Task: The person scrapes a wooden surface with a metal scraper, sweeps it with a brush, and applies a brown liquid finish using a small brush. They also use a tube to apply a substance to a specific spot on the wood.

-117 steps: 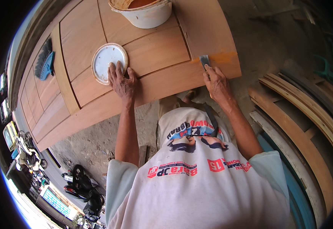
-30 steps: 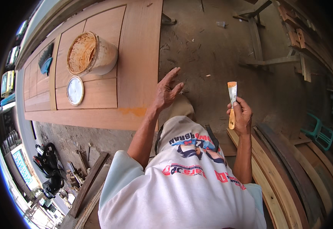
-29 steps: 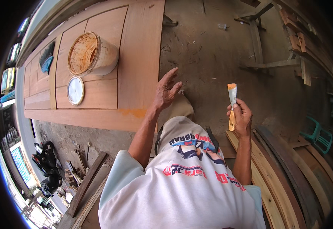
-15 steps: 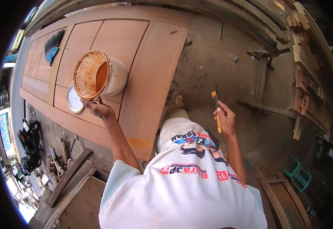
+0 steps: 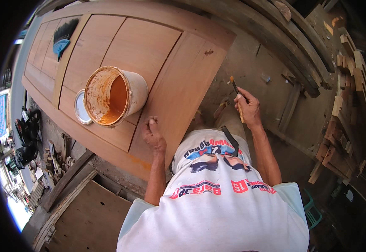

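A pale plastic bucket with orange-brown liquid inside and smears on its inner wall stands on a large wooden panelled door. Its whitish lid lies beside it on the left, partly hidden. Just right of the bucket and apart from it, my left hand hovers over the door with its fingers curled in; nothing shows in them. My right hand grips a paintbrush by its wooden handle, out past the door's right edge, with the orange-stained bristles pointing up and away.
A blue-handled brush with dark bristles lies on the door's far left. Long timber beams run along the back, and stacked wood fills the right side. A green plastic chair stands at lower right. A motorcycle is at the left.
My left hand has let go of the bucket's rim and drawn back to the right, its fingers curling. The bucket rests on the door. My right hand still holds the paintbrush; the view has shifted.
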`<state>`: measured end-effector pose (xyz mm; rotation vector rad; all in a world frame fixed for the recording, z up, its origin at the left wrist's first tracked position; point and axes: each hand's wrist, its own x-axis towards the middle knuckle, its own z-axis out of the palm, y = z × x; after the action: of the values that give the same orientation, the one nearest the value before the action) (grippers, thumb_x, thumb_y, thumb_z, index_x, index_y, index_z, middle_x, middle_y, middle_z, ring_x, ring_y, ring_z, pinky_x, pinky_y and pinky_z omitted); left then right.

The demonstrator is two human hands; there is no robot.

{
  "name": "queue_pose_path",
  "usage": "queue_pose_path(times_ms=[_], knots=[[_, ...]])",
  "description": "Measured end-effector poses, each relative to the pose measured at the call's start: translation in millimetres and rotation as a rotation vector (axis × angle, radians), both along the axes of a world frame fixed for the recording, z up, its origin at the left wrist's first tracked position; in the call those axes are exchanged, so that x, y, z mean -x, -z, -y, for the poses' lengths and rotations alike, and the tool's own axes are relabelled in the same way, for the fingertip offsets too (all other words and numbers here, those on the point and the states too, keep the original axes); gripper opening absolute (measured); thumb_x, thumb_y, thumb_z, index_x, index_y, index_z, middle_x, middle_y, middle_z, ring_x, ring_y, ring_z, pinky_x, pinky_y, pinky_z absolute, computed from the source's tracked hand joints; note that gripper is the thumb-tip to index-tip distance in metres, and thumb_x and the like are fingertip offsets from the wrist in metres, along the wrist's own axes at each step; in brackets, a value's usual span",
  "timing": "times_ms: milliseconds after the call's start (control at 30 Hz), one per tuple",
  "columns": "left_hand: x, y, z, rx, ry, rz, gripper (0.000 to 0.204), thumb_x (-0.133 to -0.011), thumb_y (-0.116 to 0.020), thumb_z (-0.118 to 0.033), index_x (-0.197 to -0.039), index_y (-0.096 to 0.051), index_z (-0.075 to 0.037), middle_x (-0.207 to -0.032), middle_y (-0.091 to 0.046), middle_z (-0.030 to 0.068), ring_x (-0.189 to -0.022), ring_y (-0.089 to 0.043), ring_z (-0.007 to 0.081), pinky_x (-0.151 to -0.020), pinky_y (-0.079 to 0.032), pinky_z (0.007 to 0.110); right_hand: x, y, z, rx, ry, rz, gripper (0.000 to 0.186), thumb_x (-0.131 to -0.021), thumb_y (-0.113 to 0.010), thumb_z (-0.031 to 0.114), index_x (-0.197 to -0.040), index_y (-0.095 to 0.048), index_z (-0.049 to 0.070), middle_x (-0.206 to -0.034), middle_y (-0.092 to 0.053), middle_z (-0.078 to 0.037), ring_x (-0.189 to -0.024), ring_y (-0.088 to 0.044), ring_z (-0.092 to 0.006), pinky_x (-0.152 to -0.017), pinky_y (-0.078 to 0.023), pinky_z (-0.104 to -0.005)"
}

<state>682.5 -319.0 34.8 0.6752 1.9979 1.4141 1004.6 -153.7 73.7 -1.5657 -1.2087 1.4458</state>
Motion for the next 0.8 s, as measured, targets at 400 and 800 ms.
queue_pose_path(times_ms=[400,800], knots=[[-127.1,35.8,-252.2,0.087,0.699,-0.849,0.090,-0.098,-0.068,-0.039,-0.162,-0.028,0.010,-0.173,-0.021,0.0281,-0.162,-0.017,0.0412,-0.132,-0.014,0.053,-22.9,-3.8,-98.3,0.022,-0.063,0.031,0.036,-0.106,-0.063,0.016,-0.137,-0.067,-0.002,-0.091,-0.070,-0.004,-0.073,-0.064,-0.0072,-0.064,-0.054,-0.0233],[-151.2,34.8,-219.6,0.145,0.737,-0.828,0.082,-0.091,-0.073,-0.025,-0.160,-0.039,0.002,-0.173,-0.026,0.0214,-0.163,-0.020,0.0370,-0.132,-0.015,0.051,-39.2,21.5,-166.3,0.066,-0.265,0.076,0.034,-0.105,-0.064,0.014,-0.134,-0.069,-0.003,-0.097,-0.072,-0.006,-0.077,-0.064,-0.0100,-0.067,-0.054,-0.0286]])
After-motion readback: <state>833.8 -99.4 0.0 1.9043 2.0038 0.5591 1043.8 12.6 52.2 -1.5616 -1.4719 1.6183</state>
